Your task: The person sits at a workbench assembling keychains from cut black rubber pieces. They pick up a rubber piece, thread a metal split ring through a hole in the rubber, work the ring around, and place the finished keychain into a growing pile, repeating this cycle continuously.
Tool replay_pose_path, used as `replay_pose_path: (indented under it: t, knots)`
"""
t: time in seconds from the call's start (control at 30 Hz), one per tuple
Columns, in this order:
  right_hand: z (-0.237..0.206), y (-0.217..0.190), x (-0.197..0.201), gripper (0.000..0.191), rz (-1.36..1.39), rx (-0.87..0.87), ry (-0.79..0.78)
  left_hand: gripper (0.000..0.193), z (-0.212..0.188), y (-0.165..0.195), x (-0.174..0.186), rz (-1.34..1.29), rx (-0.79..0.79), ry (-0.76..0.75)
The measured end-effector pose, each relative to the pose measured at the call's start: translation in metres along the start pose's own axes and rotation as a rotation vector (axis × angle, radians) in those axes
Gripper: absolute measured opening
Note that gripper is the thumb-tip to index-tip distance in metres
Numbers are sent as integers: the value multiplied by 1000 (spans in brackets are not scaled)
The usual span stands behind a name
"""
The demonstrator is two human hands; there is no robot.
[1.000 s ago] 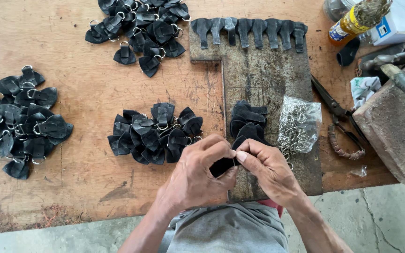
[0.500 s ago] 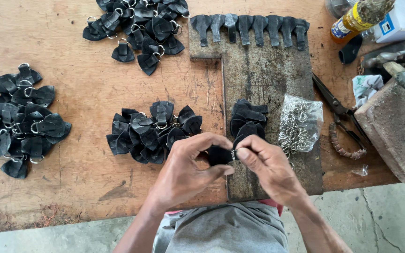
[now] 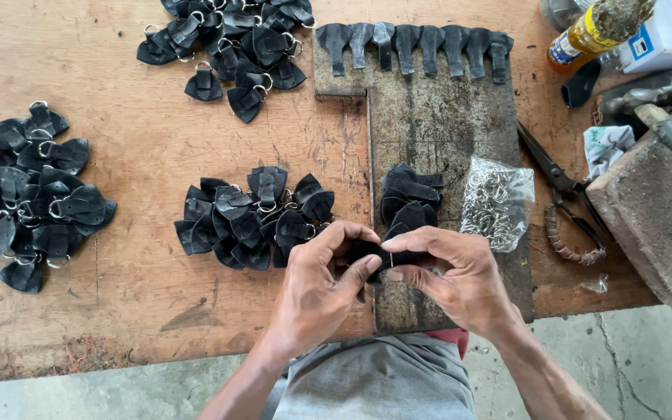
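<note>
Two hands meet at the near edge of the wooden desk (image 3: 118,233) in the head view. The left hand (image 3: 316,292) and the right hand (image 3: 453,276) both pinch one small black leather piece (image 3: 367,250); each grip is pressed together on it, thumb against forefinger. The piece sits between the fingertips, above the dark work board (image 3: 437,148), just in front of the person's body. A small stack of plain black leather pieces (image 3: 410,198) lies on that board directly beyond the hands. A clear bag of metal rings (image 3: 495,204) lies just right of the stack. A pile of finished black tabs with rings (image 3: 254,218) lies just left of the board, close to the left hand. A second pile (image 3: 29,194) lies at the far left, and a third (image 3: 227,43) at the top edge. A row of black strips (image 3: 414,47) lines the board's far end. Scissors (image 3: 558,194) lie right of the bag, beside a heavy stone block (image 3: 651,222). A glue bottle (image 3: 585,35) stands at the top right.
</note>
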State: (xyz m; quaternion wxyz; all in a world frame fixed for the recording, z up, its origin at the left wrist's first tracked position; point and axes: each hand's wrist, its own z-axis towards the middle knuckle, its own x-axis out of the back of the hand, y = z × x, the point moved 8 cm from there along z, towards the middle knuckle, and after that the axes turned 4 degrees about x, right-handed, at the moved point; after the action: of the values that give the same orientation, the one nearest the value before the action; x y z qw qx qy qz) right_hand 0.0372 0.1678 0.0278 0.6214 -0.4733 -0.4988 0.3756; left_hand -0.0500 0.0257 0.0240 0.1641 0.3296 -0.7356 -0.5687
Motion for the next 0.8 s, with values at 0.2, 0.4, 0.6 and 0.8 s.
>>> replay_pose_path:
  t: [0.2,0.4,0.6,0.8]
  knots:
    - [-5,10,4,36,68,-90,63,19,8,-21,-3,-183,80,2]
    - [-5,12,2,25,199,-20,31,18,6,-25,-3,-220,-22,19]
    - [-3,6,-5,24,103,-59,43,15,4,-27,-5,-215,9,16]
    - [-3,24,1,23,-26,-459,-88,28,2,7,5,167,-127,5]
